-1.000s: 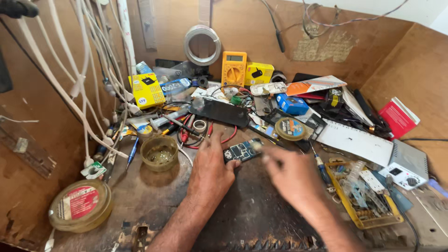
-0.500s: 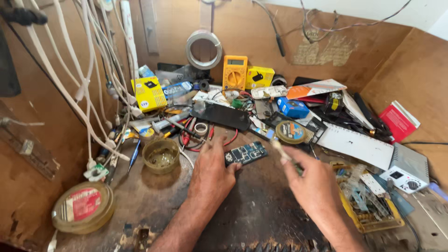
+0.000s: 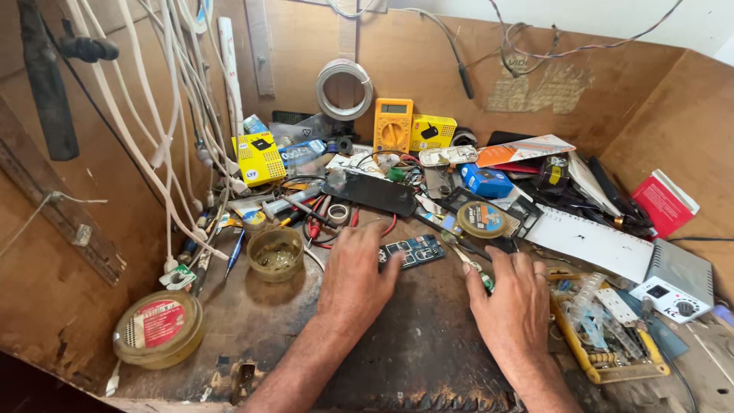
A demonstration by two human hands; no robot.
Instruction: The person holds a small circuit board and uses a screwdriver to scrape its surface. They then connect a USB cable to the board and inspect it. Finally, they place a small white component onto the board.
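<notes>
Two hands low: my left hand (image 3: 355, 271) flat, pinning circuit board (image 3: 413, 251); right hand (image 3: 514, 298) pinching tweezers (image 3: 468, 262) (slip could scratch board).

We see our left hand (image 3: 353, 279) flat on the dark surface (image 3: 252, 329), fingertips touching a small blue circuit board (image 3: 414, 251); our right hand (image 3: 511, 302) pinches a thin tool (image 3: 468, 261) just beside it.

Bright, even daylight from above, soft shadows, sharp focus, slight wide-angle edge distortion.
</notes>
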